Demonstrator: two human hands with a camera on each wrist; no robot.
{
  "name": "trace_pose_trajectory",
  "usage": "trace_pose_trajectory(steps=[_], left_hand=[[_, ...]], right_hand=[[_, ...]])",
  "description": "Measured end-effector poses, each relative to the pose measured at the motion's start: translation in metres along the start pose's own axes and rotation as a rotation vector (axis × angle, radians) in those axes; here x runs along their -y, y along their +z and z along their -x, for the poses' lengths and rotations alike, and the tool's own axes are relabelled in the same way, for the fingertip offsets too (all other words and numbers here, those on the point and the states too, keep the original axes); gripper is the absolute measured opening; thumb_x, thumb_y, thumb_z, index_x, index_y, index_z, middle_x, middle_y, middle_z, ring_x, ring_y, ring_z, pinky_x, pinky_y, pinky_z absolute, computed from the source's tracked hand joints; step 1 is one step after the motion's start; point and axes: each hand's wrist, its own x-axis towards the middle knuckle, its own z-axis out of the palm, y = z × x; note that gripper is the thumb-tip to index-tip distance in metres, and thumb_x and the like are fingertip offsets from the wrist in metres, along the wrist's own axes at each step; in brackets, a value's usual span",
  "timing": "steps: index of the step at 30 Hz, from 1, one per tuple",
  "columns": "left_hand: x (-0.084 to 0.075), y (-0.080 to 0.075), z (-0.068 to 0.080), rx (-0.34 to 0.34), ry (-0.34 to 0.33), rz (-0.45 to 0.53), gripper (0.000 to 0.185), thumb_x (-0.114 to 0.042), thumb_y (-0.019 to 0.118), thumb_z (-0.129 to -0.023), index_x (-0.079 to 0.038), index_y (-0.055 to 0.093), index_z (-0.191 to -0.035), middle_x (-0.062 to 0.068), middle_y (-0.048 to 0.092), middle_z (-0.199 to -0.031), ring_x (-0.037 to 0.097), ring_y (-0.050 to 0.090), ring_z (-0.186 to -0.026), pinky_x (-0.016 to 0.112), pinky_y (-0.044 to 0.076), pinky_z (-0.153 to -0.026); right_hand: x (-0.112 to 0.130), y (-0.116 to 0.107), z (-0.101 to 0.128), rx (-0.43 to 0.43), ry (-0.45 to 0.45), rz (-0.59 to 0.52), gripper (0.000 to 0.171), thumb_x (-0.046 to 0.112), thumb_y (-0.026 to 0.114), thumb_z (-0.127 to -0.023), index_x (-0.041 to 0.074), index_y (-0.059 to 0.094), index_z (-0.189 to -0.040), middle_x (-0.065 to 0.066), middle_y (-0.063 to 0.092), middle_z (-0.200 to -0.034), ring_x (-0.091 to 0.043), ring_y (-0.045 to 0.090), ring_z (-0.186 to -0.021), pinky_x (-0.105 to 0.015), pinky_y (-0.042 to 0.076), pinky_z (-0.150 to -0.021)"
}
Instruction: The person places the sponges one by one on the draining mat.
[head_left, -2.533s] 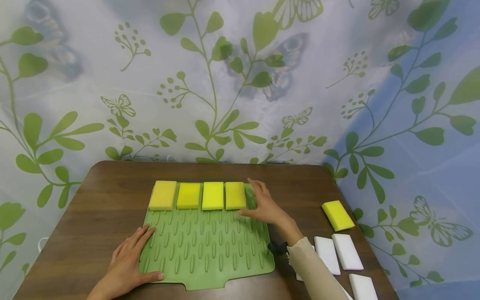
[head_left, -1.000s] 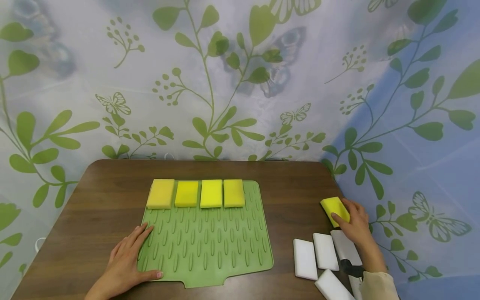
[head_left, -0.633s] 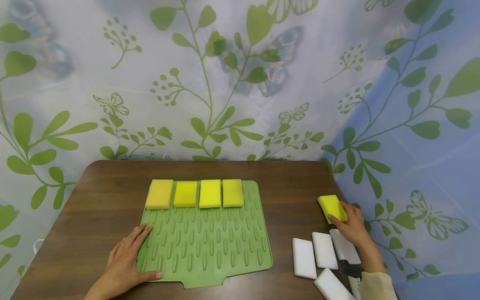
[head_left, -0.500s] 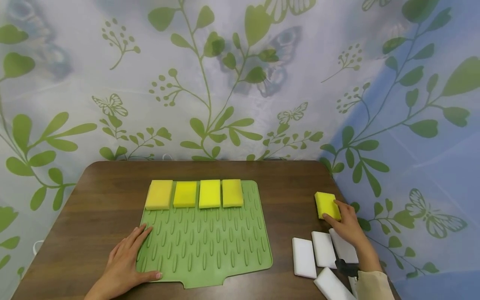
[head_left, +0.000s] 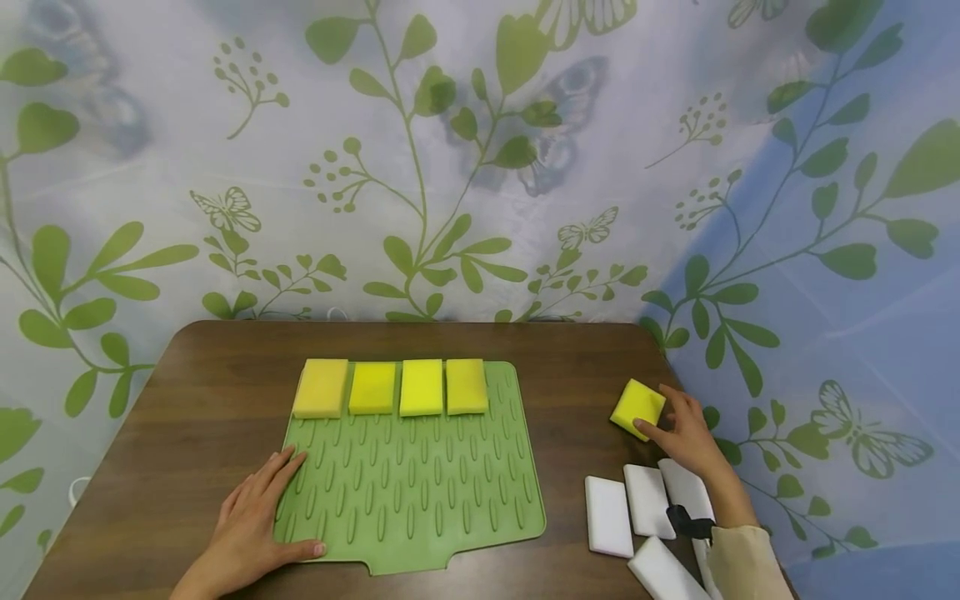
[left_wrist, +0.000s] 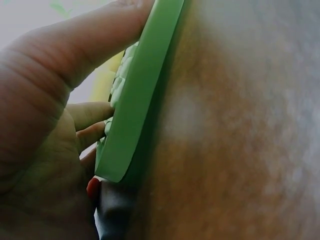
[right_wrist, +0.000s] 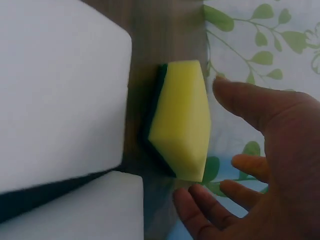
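Reaching right hand (head_left: 686,437) fingers (right_wrist: 200,207) touch yellow sponge (head_left: 637,406).

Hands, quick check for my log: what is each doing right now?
Left hand: open, flat on green mat.
Right hand: open, fingertips touching the yellow sponge.

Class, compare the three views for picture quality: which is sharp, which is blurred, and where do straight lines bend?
Head view: evenly lit and sharp, though the table edges bow from wide-lens distortion. Left wrist view: very close and soft, the green mat edge readable, the wood beside it a brown blur. Right wrist view: the yellow sponge is fairly clear, the white sponges near the lens washed out and featureless.
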Motion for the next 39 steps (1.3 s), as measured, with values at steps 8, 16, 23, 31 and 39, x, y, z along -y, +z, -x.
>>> trace_pose_trajectory(steps=[8,16,23,31,39], left_hand=[[-0.002,-0.002,-0.001,-0.003,0.005,0.006,0.127,-0.066,0.095,-0.068,-0.019,0.035,-0.169,0.023,0.031,-0.173,0.053,0.034,-0.152,0.075,0.024,-0.11],[-0.003,0.0,-0.001,0.003,0.003,0.019,0.127,-0.066,0.095,-0.068,-0.021,0.034,-0.169,0.021,0.031,-0.175,0.054,0.033,-0.153,0.075,0.023,-0.111],[-0.002,0.0,-0.002,0.007,0.001,0.02,0.126,-0.066,0.095,-0.068,-0.021,0.034,-0.169,0.021,0.03,-0.175,0.054,0.033,-0.153,0.075,0.023,-0.112],[-0.002,-0.002,-0.001,0.012,-0.002,0.032,0.127,-0.065,0.095,-0.069,-0.021,0.033,-0.17,0.022,0.03,-0.175,0.055,0.032,-0.152,0.076,0.021,-0.112],[-0.002,-0.003,-0.002,-0.002,0.011,0.029,0.126,-0.064,0.096,-0.069,-0.02,0.034,-0.169,0.023,0.031,-0.174,0.055,0.033,-0.152,0.075,0.022,-0.111]], right_hand=[[-0.005,-0.002,-0.016,0.06,-0.003,0.027,0.107,0.043,0.081,-0.095,-0.009,0.02,-0.166,-0.046,0.015,-0.164,-0.061,0.045,-0.133,-0.075,0.048,-0.104],[-0.01,0.004,-0.018,0.065,0.03,0.009,0.114,0.042,0.086,-0.09,-0.01,0.018,-0.166,-0.046,0.017,-0.164,-0.063,0.035,-0.141,-0.079,0.039,-0.11],[-0.01,0.007,-0.02,0.046,0.031,0.01,0.115,0.041,0.088,-0.089,-0.011,0.019,-0.166,-0.045,0.023,-0.162,-0.06,0.038,-0.14,-0.078,0.039,-0.111],[-0.011,0.008,-0.022,0.031,0.035,-0.002,0.113,0.039,0.088,-0.089,-0.012,0.021,-0.164,-0.045,0.026,-0.159,-0.058,0.041,-0.138,-0.076,0.039,-0.114],[-0.006,0.011,-0.026,0.029,0.014,-0.001,0.113,0.043,0.089,-0.089,-0.009,0.023,-0.165,-0.042,0.028,-0.161,-0.055,0.043,-0.138,-0.074,0.041,-0.114]])
